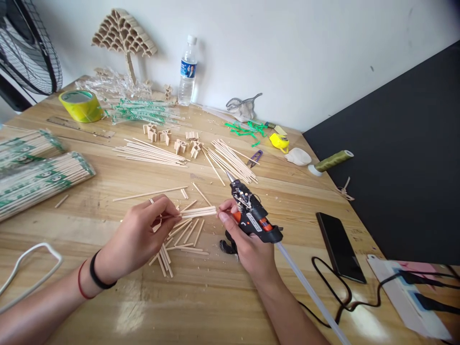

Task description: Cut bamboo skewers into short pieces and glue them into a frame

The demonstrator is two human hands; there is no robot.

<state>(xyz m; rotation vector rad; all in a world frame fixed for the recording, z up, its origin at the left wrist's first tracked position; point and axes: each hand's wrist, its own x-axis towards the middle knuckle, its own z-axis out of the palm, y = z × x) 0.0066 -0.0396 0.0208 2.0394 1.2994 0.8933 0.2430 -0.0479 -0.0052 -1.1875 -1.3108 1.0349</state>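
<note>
Two hands, mine, both occupied above a wood-grained table point(172, 306).

Left hand point(140, 235): thumb and fingers pinched on the near-left end of a small strip of short sticks point(198, 212), pale, laid side by side. Ring on one finger; black band point(97, 273) and red cord point(82, 282) at the wrist.

Right hand point(253, 251): wrapped around a black glue gun point(251, 206), its nozzle pointing up and away from me; my thumb and fingertip meet the strip's other end. A translucent glue stick point(309, 287) trails from the gun's rear.

The strip: held level between my hands, just above a scatter of loose short sticks point(199, 233).

Beyond: two spreads of long sticks point(233, 160), one left, one right; several small stick blocks point(150, 132) between and behind them; purple-handled snips point(255, 157) beside the right spread.

Left side: packs of wrapped sticks point(45, 184), a clear ruler point(81, 127), a yellow tape roll point(82, 106).

Back: one tree-shaped model point(124, 36), one water bottle point(188, 72) near the wall.

Right side: yellow tape measure point(279, 142), one dark phone point(340, 247), a black cable point(354, 304) beside it.
</note>
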